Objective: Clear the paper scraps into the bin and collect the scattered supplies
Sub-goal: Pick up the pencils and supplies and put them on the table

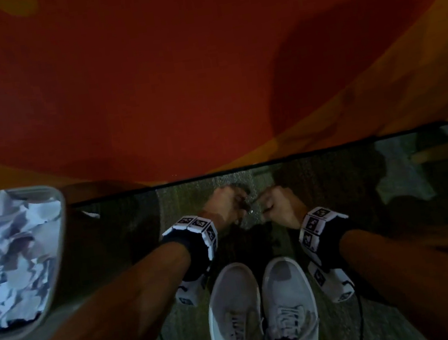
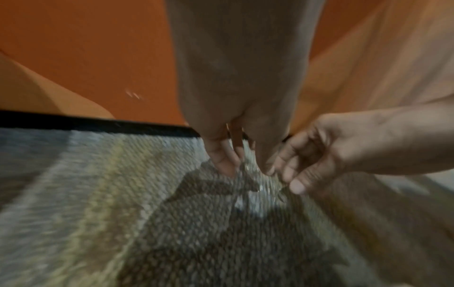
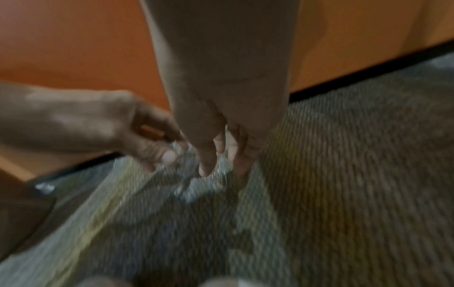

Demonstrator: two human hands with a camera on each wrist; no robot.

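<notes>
Left hand (image 1: 226, 204): down at the carpet (image 1: 163, 316), fingers (image 2: 221, 155) curled, tips pinched together on small shiny bits — too blurred to name.
Right hand (image 1: 278, 205): just beside the left, nearly knuckle to knuckle, fingers (image 3: 206, 155) bent and pinching at the same glinting patch.
Shiny bits (image 2: 248, 170): tiny, silvery, lying on the carpet pile between the two sets of fingertips, close to the carpet's far edge where the black baseboard (image 1: 273, 160) runs; whether either hand actually has one in its pinch, I cannot tell.
Bin (image 1: 55, 251): pale, at the person's left, standing on the carpet near that same far edge — heaped with torn white paper scraps (image 1: 7, 258).
Stray scrap (image 1: 91, 215): one white piece on the carpet just beside the bin's far corner.
Wall (image 1: 147, 79): red and orange, rising straight from the baseboard.
Shoes (image 1: 261, 303): a white pair, toes pointing at the hands.
Wrist bands (image 1: 197, 231): dark cuffs with black-and-white marker tiles on both forearms.
</notes>
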